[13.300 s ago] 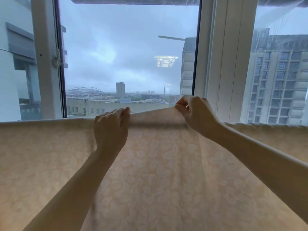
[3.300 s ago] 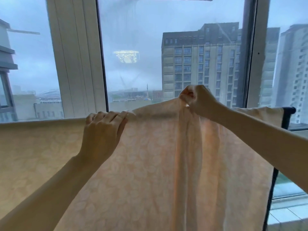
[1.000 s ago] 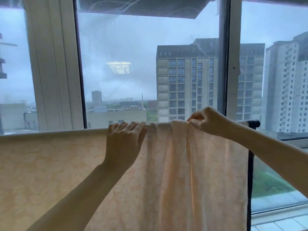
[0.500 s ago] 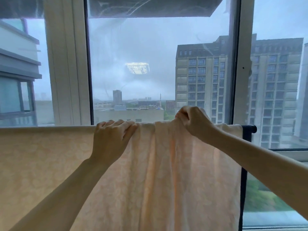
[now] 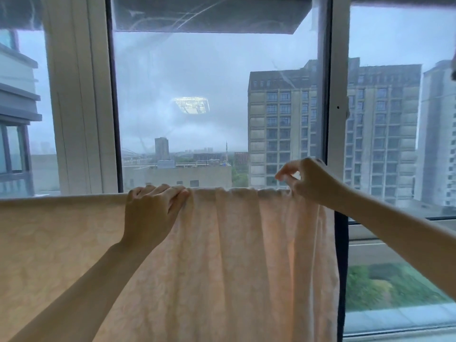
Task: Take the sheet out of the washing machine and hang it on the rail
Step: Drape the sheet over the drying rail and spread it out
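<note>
One sheet [image 5: 234, 255] peach, patterned, hanging in folds | left grip [image 5: 150, 213] presses it | right grip [image 5: 311, 181] released

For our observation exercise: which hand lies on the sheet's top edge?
The left hand: it lies across the top edge of the sheet; the right hand has thumb and forefinger lifted above it.

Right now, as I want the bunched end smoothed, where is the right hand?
Head view, right of centre: the right hand is at the bunched top edge of the sheet, close to the dark post.
</note>
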`<state>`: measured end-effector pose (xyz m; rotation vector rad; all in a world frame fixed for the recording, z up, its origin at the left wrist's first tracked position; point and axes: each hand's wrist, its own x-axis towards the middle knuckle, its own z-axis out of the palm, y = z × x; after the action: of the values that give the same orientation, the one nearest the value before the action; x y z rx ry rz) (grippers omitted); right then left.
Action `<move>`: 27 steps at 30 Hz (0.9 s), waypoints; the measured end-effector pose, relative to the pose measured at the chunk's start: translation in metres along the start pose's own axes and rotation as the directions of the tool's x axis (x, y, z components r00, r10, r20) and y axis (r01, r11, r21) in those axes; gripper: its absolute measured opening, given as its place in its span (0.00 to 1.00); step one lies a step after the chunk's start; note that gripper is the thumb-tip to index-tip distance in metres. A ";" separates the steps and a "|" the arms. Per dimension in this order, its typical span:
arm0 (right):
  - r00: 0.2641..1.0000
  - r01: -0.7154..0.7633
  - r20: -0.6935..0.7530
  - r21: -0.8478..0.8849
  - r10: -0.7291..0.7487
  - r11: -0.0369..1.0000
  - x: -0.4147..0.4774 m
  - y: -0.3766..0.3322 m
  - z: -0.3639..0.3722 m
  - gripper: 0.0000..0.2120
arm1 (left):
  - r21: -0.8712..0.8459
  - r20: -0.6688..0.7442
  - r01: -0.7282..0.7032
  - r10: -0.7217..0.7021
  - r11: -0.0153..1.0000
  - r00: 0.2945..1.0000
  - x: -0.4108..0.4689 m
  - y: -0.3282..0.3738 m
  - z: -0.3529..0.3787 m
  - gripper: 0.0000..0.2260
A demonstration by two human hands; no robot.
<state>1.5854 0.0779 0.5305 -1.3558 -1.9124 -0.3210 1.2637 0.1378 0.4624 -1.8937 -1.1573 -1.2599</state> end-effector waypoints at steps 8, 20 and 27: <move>0.995 0.100 -0.001 0.075 -0.100 0.992 0.004 -0.030 0.040 0.08 | 0.001 0.006 0.008 -0.008 1.000 1.000 0.000 -0.004 -0.003 0.20; 0.970 -0.240 -0.114 -0.295 0.215 0.925 0.004 0.040 0.002 0.07 | 0.037 0.038 -0.007 0.005 0.999 0.999 0.002 0.006 0.001 0.21; 0.990 0.086 0.114 -0.005 -0.085 0.996 0.013 -0.023 0.022 0.06 | 0.036 0.038 0.009 -0.010 0.999 0.999 0.001 0.006 0.000 0.20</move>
<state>1.5539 0.0909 0.5298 -1.3252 -2.0697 -0.3013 1.2696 0.1351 0.4638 -1.8955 -1.2020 -1.2054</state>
